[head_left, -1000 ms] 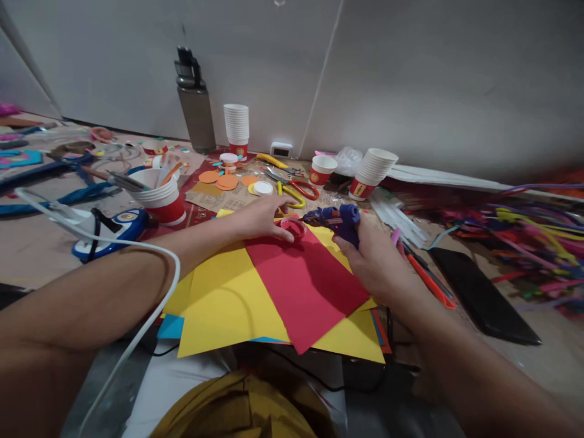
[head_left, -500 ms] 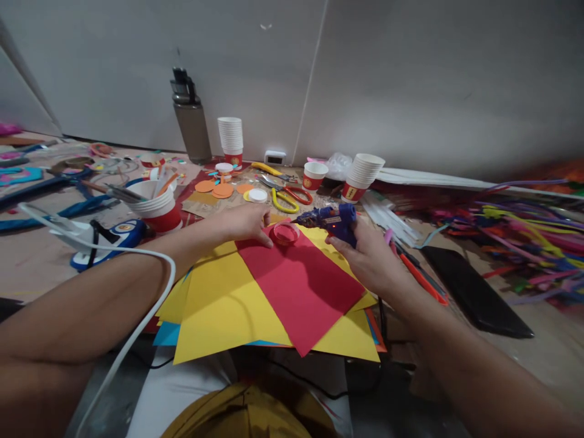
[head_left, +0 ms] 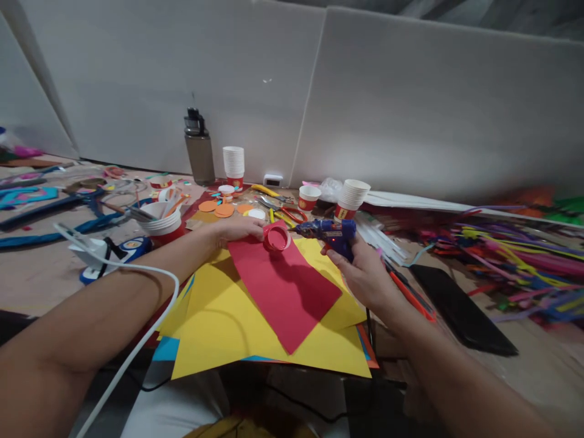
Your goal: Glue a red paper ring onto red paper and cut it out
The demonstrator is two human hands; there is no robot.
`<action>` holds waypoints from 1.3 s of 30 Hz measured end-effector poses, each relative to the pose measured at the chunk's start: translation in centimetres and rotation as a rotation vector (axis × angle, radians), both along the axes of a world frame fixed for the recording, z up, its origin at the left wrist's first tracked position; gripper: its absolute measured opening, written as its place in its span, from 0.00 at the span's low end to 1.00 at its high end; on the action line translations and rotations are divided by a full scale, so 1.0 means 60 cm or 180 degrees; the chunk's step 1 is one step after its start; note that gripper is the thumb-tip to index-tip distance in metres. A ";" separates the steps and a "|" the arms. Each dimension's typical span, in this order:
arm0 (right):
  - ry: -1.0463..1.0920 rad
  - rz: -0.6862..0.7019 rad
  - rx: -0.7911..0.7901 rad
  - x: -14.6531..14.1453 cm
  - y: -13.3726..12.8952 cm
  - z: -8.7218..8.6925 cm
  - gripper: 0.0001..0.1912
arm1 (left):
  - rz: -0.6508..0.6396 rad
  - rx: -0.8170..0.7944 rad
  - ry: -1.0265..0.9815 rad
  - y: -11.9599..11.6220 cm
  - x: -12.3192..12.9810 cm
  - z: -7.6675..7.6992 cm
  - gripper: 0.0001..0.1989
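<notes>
A red sheet [head_left: 292, 298] lies slanted over yellow sheets [head_left: 214, 328], its far corner lifted by my left hand [head_left: 241, 231], whose fingers are closed on that edge. At this far end a small red ring-shaped piece [head_left: 277, 238] rests on the red sheet, tilted toward me, beside my left fingertips. My right hand [head_left: 360, 261] is wrapped round a blue glue gun [head_left: 331, 233] with a small red light. The gun's nozzle points left and is close to the ring's right side; whether it touches cannot be made out.
Behind the sheets are orange discs [head_left: 223, 210], pliers [head_left: 292, 213], stacked paper cups [head_left: 353, 198] and a bottle [head_left: 199, 155]. On the left stand a cup of tools [head_left: 162, 225] and a white cable [head_left: 155, 271]. A black phone [head_left: 460, 307] and colourful pipe cleaners [head_left: 524, 261] lie on the right.
The far end of the red sheet has been raised by my left hand, and the ring has tilted toward me. The glue gun stays near the ring. The view has tipped upward.
</notes>
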State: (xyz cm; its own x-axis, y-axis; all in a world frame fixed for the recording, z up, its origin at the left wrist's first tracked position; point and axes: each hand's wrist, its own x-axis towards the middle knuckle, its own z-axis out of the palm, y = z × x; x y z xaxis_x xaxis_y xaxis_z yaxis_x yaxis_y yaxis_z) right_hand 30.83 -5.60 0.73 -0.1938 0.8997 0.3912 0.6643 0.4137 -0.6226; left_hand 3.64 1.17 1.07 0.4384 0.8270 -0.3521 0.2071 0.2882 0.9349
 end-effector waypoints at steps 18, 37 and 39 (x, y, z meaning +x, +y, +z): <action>0.0051 -0.0299 0.0638 -0.004 -0.020 0.008 0.19 | 0.1068 0.0323 -0.2107 -0.019 0.063 -0.018 0.21; -0.0502 -0.0356 0.0334 -0.033 -0.025 0.008 0.16 | 0.0577 0.0216 -0.2175 -0.067 0.093 -0.026 0.28; -0.0480 -0.0339 0.0344 -0.033 -0.023 0.006 0.17 | 0.0568 0.0162 -0.2181 -0.072 0.096 -0.022 0.29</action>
State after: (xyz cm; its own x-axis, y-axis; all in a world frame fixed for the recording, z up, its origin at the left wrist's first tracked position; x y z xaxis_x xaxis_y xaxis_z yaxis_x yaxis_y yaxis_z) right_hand 28.83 -6.97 1.09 -0.1636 0.8726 0.4602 0.7900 0.3953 -0.4687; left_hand 9.40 -3.15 -0.26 0.4037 0.9149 -0.0047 -0.4787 0.2156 0.8511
